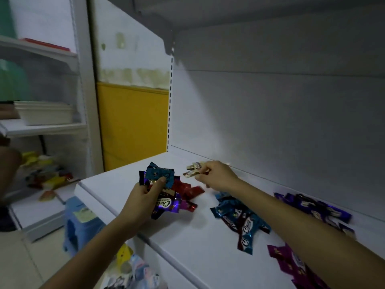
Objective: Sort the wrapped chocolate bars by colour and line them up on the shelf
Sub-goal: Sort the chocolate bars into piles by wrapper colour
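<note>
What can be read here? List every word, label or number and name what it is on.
"Choco": dark wrapper in the bundle the left hand grips.
"Choco": blue wrapper lying on the shelf.
Too blurred: the cream wrapper the right hand pinches, white labels on the purple wrappers, the sticker on the blue stool.

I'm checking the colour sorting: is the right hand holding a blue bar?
No, the right hand pinches a pale cream-wrapped bar; blue bars lie in a pile on the shelf.
</note>
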